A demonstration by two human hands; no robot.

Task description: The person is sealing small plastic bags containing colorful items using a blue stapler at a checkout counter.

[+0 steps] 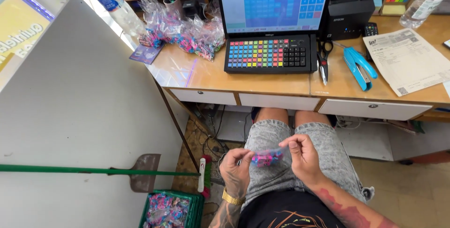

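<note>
Pinching a crinkly clear plastic bag [268, 156] of pink-and-blue pieces, left hand [236, 169] and right hand [302, 156] fingers closed on its ends.

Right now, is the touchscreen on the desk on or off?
On: the touchscreen is lit, showing a blue button grid above the coloured keyboard.
</note>
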